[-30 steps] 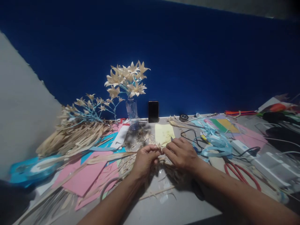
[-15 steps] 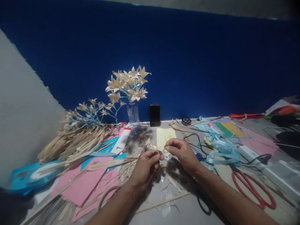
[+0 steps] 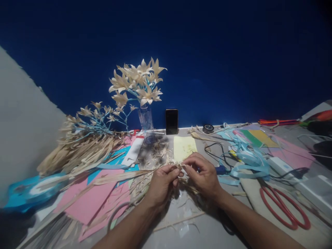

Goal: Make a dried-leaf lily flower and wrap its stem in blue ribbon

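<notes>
fibre [image 3: 181, 165], pale and thin, is pinched by left hand [image 3: 162, 180] and right hand [image 3: 204, 176] (now closer together).

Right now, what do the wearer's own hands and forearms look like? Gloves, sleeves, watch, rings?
Left hand and right hand: both bare, no gloves. Left forearm and right forearm: no sleeves, watch or bracelet on the parts in view. No rings seen, but both hands are partly hidden.
</notes>
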`<state>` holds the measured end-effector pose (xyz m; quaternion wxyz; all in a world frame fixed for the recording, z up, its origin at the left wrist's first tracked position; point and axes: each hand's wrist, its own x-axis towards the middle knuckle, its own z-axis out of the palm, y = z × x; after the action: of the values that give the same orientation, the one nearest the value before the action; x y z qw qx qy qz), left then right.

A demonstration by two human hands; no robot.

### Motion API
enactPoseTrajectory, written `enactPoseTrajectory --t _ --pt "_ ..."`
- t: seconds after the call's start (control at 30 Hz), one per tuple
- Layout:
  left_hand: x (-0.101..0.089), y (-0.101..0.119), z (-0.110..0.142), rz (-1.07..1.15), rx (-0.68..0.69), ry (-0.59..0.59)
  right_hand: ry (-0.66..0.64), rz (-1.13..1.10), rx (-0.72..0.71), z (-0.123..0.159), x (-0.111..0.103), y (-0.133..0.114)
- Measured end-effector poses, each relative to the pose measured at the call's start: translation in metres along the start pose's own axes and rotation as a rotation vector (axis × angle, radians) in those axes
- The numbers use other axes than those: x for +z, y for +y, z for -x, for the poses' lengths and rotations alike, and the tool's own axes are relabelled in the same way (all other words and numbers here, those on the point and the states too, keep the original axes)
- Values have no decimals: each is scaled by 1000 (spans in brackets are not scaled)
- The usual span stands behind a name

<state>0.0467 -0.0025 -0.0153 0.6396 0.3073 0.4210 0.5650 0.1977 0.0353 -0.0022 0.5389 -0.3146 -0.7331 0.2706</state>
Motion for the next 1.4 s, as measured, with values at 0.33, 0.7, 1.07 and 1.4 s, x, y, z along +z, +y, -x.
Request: enactPoseTrajectory --t 0.33,0.7,1.07,1.4 --pt "-10 -3 -1 -104 115 29 66 -443 214 -9 -20 16" --pt "-6 3 3 -139 67 -4 -81 -410 234 -9 -19 4" --pt "-4 1 4 -45 -18 -110 -99 -99 -1 -4 -11 -2" --pt "-4 0 5 -61 -33 -150 -72 29 -65 -4 -9 -2"
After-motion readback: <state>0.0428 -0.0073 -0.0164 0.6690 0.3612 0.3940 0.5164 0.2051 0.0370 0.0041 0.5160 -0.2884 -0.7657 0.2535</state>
